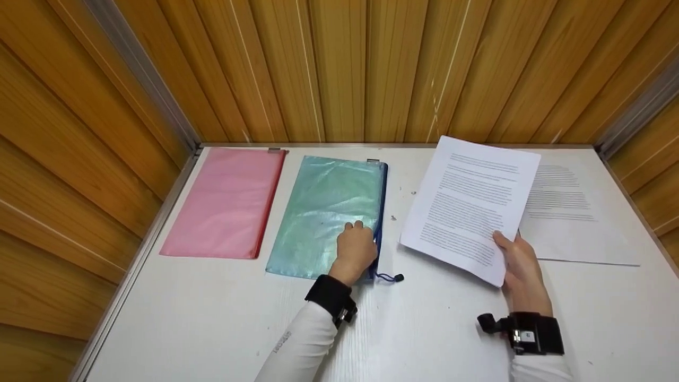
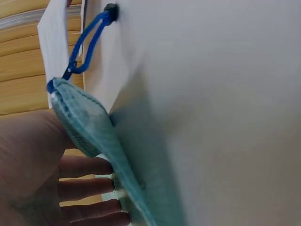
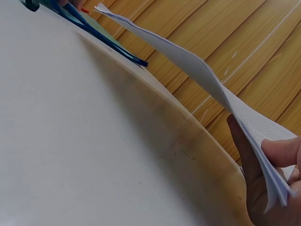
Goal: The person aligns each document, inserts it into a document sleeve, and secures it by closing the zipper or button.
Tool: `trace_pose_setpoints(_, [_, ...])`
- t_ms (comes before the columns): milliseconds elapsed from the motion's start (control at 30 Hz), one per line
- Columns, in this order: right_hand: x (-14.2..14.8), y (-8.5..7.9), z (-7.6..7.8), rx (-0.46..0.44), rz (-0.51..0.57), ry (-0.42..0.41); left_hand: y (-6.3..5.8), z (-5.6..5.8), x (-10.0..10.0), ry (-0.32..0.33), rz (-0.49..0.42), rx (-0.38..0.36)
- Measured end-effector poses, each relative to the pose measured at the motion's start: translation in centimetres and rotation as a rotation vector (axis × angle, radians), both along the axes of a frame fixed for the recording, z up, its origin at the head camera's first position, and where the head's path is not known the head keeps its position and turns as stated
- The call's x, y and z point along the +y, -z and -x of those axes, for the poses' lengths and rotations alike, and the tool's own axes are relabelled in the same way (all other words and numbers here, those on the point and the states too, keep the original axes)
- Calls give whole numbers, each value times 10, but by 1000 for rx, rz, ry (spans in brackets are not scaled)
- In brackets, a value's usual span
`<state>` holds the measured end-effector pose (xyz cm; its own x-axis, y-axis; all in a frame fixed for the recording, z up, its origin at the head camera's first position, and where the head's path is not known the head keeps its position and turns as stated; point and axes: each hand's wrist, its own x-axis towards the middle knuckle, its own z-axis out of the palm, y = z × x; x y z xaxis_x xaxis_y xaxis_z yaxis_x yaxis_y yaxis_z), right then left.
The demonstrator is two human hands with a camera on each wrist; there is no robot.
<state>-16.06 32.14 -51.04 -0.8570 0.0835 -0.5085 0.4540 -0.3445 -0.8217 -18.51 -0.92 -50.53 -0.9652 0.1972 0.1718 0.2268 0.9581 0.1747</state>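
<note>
My left hand (image 1: 354,252) is at the lower right edge of a translucent green zip pouch (image 1: 318,212), gripping that edge. In the left wrist view the pouch's near corner (image 2: 80,110) is lifted from the table, with the fingers (image 2: 87,188) along one face. A blue zip runs down its right side and ends in a blue cord pull (image 1: 390,277) with a black toggle. My right hand (image 1: 522,262) holds a thin stack of printed sheets (image 1: 472,207) by its lower right corner, thumb on the printed face, fingers behind. The stack is tilted above the table, bending slightly.
A pink zip pouch (image 1: 223,204) with a red zip lies flat at the left. More printed paper (image 1: 578,233) lies at the right, partly covered by the held sheets. Wood-patterned walls (image 1: 339,69) rise behind and beside the white table (image 1: 424,329).
</note>
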Motion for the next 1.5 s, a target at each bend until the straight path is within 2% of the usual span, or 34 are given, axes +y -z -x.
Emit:
trace_pose_setpoints(100, [0, -1, 0, -1, -1, -11, 4, 0, 2, -20, 54, 92])
trace_pose_setpoints(167, [-1, -2, 0, 0, 1, -21, 6, 0, 0, -25, 57, 138])
trace_pose_setpoints(367, [-6, -10, 0, 28, 73, -18, 12, 0, -8, -4, -67, 265])
trace_pose_setpoints(467, [-8, -17, -1, 51, 100, -16, 14, 1, -10, 5, -125, 295])
trace_pose_setpoints(600, [-10, -24, 0, 44, 122, -9, 12, 1, -14, 21, -175, 276])
trace_pose_setpoints(767, [-12, -27, 1, 40, 91, -42, 14, 0, -20, 50, -242, 243])
trace_pose_setpoints(933, [-14, -27, 4, 73, 23, -107, 27, 7, -26, 96, -297, 240])
trace_pose_setpoints(1000, [-14, -27, 6, 90, -17, -143, 36, 12, -29, 108, -302, 231])
trace_pose_setpoints(1067, [-15, -28, 8, 100, -53, -171, 39, 14, -31, 118, -290, 224])
trace_pose_setpoints(1167, [-16, -30, 11, 105, -101, -210, 31, 11, -33, 138, -316, 194])
trace_pose_setpoints(1300, [-17, -32, 11, 104, -143, -250, 15, 5, -34, 154, -337, 155])
trace_pose_setpoints(1500, [-17, -30, 10, 94, -136, -275, 11, 3, -36, 149, -331, 113])
